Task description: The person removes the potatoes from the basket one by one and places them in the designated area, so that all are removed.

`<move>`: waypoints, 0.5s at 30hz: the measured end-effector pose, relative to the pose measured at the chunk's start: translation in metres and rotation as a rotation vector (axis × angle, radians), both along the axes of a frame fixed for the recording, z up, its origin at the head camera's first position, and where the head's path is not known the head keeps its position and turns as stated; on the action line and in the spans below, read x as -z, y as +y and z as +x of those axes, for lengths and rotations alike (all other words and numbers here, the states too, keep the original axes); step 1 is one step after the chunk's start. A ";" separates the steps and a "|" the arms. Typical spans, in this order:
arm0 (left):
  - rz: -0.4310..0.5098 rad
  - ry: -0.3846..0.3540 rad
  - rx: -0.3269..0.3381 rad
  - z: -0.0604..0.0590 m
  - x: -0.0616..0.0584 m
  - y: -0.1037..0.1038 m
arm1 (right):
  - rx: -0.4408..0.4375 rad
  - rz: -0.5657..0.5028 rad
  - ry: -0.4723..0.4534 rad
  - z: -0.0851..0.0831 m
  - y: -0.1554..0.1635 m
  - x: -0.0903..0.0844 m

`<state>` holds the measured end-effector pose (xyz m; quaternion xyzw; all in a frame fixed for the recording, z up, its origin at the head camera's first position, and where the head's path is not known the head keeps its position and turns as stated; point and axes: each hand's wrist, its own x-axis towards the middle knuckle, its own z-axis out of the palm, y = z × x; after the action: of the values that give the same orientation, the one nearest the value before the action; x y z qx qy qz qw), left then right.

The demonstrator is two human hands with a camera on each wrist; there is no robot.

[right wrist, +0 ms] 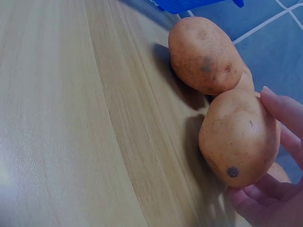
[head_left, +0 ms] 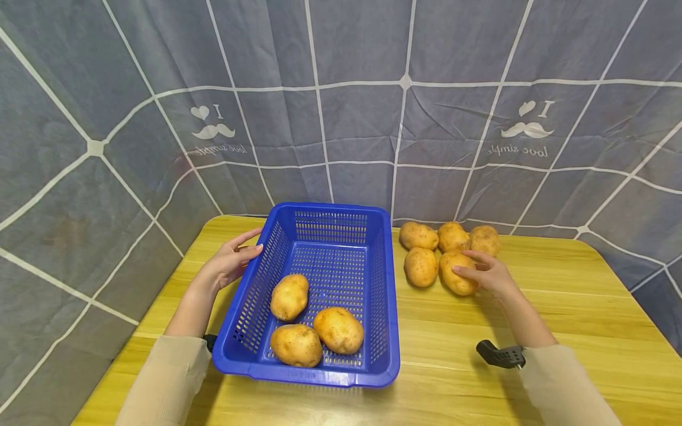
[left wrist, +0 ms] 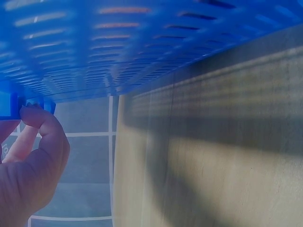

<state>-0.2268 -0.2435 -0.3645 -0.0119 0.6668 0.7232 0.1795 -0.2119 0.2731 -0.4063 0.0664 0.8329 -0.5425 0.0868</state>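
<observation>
A blue plastic basket (head_left: 380,284) with slotted walls holds three potatoes (head_left: 338,330) near its front end. My left hand (head_left: 230,260) grips the basket's left rim; in the left wrist view the thumb (left wrist: 49,137) bends against the blue edge and the other fingers are partly hidden. To the right of the basket, my right hand (head_left: 491,275) holds a potato (head_left: 457,273) between thumb and fingers, at the front of a group of potatoes. In the right wrist view this potato (right wrist: 239,139) shows a dark spot, with another potato (right wrist: 203,56) beside it.
Several more potatoes (head_left: 418,235) lie close together at the back of the wooden table (head_left: 554,284). A grey curtain with white lines (head_left: 357,118) hangs right behind the table and along its left side. Black wrist straps (head_left: 501,355) show at both sleeves.
</observation>
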 end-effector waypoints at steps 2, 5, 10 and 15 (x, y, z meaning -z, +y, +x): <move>0.003 -0.002 0.000 0.000 0.000 0.000 | 0.002 0.000 -0.008 0.000 -0.002 -0.001; 0.008 -0.003 -0.002 0.000 -0.001 0.000 | 0.003 0.003 -0.013 0.000 -0.002 -0.001; 0.012 -0.002 -0.006 0.000 -0.001 0.001 | 0.008 0.004 -0.015 -0.002 -0.002 0.001; -0.003 0.002 -0.001 0.000 -0.001 0.001 | 0.007 -0.005 -0.013 -0.002 -0.003 0.002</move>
<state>-0.2265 -0.2429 -0.3634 -0.0119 0.6679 0.7224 0.1784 -0.2137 0.2705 -0.4084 0.0726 0.8306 -0.5447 0.0903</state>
